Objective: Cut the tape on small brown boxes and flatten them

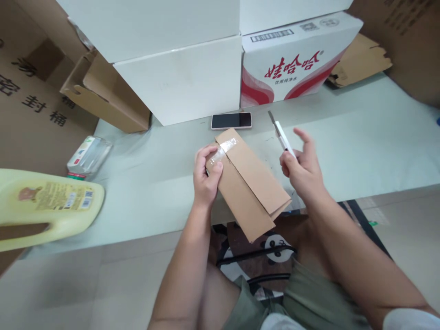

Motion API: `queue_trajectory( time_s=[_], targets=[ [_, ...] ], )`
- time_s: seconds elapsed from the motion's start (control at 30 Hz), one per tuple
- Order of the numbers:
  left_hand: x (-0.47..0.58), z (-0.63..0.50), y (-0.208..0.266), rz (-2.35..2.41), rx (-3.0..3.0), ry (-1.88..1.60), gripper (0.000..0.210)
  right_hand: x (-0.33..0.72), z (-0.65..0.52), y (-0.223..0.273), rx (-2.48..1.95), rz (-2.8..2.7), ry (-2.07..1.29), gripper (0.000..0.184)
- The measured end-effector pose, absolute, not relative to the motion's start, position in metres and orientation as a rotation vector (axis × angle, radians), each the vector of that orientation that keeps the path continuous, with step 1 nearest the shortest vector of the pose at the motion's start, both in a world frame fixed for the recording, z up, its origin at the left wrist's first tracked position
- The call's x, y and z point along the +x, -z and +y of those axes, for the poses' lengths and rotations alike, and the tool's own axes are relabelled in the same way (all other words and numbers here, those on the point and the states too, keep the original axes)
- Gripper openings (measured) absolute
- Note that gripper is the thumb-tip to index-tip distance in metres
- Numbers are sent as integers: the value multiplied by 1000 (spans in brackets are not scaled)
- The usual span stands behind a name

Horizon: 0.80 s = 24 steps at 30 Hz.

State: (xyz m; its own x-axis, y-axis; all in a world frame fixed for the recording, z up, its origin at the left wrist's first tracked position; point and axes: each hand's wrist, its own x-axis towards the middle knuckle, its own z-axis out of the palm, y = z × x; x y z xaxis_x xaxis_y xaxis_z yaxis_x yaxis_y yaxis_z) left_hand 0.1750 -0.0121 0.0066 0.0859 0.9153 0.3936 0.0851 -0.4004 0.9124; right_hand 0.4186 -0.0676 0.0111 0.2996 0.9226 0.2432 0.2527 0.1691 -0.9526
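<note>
The box [255,178] is plain brown cardboard, slim and oblong, held at a slant with its far end up and to the left. Clear tape [231,145] crosses the lengthwise seam there; the near end gapes. Right of it, apart, the white-handled knife [282,138] points away, its grey blade out.

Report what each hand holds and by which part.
Left hand: cardboard box, by its taped end. Right hand: utility knife, by the rear of its white handle.

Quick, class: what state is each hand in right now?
Left hand: closed on a rectangular brown cardboard box.
Right hand: holding a slim, white-handled, metal-bladed knife.
</note>
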Motion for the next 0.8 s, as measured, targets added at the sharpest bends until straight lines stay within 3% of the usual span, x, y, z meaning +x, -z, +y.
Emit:
queue_trajectory(
  time_s=[0.23, 0.37, 0.53, 0.8],
  targets=[
    [183, -13, -9, 1012, 1598, -1432, 36, 391, -101, -86, -1135, -1271, -685, 26],
    [190, -16, -11, 1041, 1599, -1444, 33, 372, -114, -106, -1178, -1558, -622, 8],
    [191, -17, -9, 1012, 1652, -1439, 31, 361, -108, -102, -1297, -1801, -526, 28],
    [189, -17, -5, 1020, 1674, -1426, 32, 353, -106, -93, -1397, -1896, -295, 32]
  ],
)
